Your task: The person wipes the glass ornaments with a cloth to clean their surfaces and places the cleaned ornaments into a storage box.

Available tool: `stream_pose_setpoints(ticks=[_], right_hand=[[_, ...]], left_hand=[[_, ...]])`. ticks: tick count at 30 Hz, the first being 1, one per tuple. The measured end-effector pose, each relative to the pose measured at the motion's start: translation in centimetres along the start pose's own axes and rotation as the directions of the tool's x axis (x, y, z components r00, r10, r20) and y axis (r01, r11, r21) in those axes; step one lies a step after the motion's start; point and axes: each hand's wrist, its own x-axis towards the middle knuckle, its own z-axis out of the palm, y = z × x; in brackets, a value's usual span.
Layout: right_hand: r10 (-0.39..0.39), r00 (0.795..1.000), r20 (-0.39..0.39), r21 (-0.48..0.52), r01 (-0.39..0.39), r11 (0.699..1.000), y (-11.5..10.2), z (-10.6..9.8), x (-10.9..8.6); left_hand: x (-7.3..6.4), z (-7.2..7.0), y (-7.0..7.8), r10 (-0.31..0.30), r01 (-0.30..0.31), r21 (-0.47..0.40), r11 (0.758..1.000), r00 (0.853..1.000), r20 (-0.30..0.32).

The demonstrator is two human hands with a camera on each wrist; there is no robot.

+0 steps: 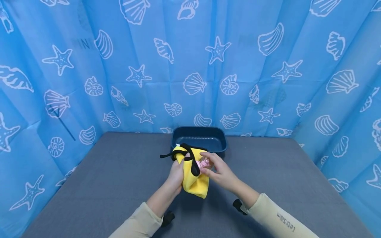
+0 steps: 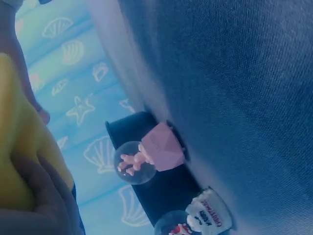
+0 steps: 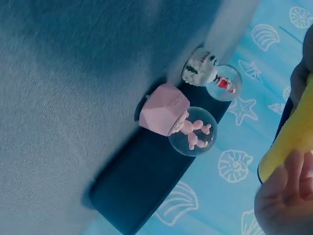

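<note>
A yellow cloth with black edging (image 1: pixel 194 186) hangs bunched between both hands over the table. My left hand (image 1: pixel 177 172) grips its left side, thumb on top; the left wrist view shows these fingers (image 2: pixel 46 191) pressed round the folds. My right hand (image 1: pixel 219 169) pinches the cloth's right edge, thumb and fingers bent. Between them in the head view shows a pink-based snow globe (image 1: pixel 205 162). Both wrist views show this snow globe (image 3: pixel 166 110) standing on the table. To its left stands a white-based snow globe (image 3: pixel 198 68) with a red figure inside, hidden behind the cloth in the head view.
A dark blue rectangular basin (image 1: pixel 198 142) stands behind the snow globes, near the back edge of the grey table (image 1: pixel 125 185). A blue curtain with white shells and starfish (image 1: pixel 193 66) hangs along the back and both sides.
</note>
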Motion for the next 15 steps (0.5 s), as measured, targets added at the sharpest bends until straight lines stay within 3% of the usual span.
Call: stream_pose_setpoints(ticks=[5, 9, 12, 15], right_hand=[[0.016, 0.999, -0.037, 0.075, -0.013, 0.997, -0.1, -0.31, -0.11], [-0.121, 0.99, -0.066, 0.109, 0.128, 0.986, 0.1, -0.8, -0.28], [-0.245, 0.968, -0.06, 0.103, 0.25, 0.963, 0.41, -0.92, -0.21], [-0.313, 0.949, -0.043, 0.112, 0.316, 0.942, 0.72, -0.77, -0.09]], left_hand=[[-0.06, -0.03, 0.25, -0.01, 0.009, -0.058, 0.998, 1.0, -0.02], [0.05, -0.25, 0.47, -0.085, 0.089, -0.08, 0.993, 0.995, 0.059], [0.04, -0.38, 0.62, -0.152, 0.159, -0.026, 0.987, 0.975, 0.162], [-0.04, -0.32, 0.72, -0.19, 0.192, 0.013, 0.981, 0.961, 0.201]])
